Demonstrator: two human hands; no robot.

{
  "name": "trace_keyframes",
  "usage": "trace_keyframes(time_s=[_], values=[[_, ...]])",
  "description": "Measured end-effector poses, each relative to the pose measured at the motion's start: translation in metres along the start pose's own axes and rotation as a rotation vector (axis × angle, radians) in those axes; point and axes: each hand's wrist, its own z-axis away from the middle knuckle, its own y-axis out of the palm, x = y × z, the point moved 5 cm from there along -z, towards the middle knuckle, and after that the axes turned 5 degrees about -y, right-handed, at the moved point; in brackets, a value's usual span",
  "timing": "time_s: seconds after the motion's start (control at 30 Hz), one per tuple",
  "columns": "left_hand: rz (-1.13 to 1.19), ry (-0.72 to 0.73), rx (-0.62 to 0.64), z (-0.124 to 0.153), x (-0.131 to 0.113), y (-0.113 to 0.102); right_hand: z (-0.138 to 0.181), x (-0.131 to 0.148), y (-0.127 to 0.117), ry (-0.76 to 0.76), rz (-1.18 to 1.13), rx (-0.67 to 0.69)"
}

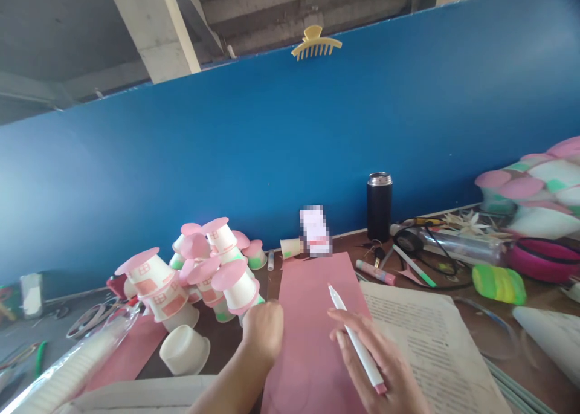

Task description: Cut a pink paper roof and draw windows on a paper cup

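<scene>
My right hand (378, 356) holds a white marker (357, 338) with a pink tip and pink end, above a sheet of pink paper (312, 317). The tip points away from me and does not touch the sheet. At the sheet's left edge, my left hand (265, 329) is closed at the lower side of a paper cup (235, 287) topped with a pink disc. Its fingertips are hidden behind the hand. Beside it stand stacked paper cups (156, 281) with pink discs and drawn windows and doors. A plain white paper cup (185, 349) lies nearer to me.
A printed sheet (426, 341) lies right of the pink paper. Behind are a phone (316, 231), a black flask (379, 208) and a glue stick (375, 272). More decorated cups (534, 184) pile up at right. Cups in plastic wrap (77, 365) lie at left.
</scene>
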Motion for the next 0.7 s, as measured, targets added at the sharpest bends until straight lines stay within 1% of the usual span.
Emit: trace_keyframes(time_s=[0.07,0.17,0.27,0.33,0.4,0.43,0.5,0.53,0.6,0.7], values=[[-0.005,0.003,-0.007,0.000,0.000,-0.001,0.001,0.001,0.002,-0.001,0.011,0.031],[0.000,-0.012,-0.035,0.005,0.002,-0.009,0.002,-0.001,0.003,-0.008,0.027,0.055],[0.033,-0.006,-0.099,0.020,0.007,-0.020,0.003,-0.004,0.003,0.004,0.032,0.050],[0.076,0.011,-0.140,0.035,0.011,-0.021,0.002,-0.006,0.001,0.025,0.033,0.030],[0.258,0.003,-0.223,0.049,0.018,-0.018,0.001,-0.007,-0.002,0.051,0.015,-0.005],[0.329,0.028,-0.292,0.055,0.020,-0.015,0.000,-0.008,-0.003,0.073,-0.003,-0.017],[0.456,0.151,-0.458,0.066,0.021,-0.009,0.000,-0.009,-0.004,0.128,-0.049,-0.014],[0.518,0.205,-0.509,0.069,0.021,-0.005,0.000,-0.009,-0.003,0.159,-0.069,-0.009],[0.625,0.266,-0.562,0.072,0.022,0.004,0.000,-0.009,-0.002,0.211,-0.100,-0.013],[0.710,0.305,-0.582,0.073,0.022,0.012,0.000,-0.006,-0.001,0.255,-0.134,-0.068]])
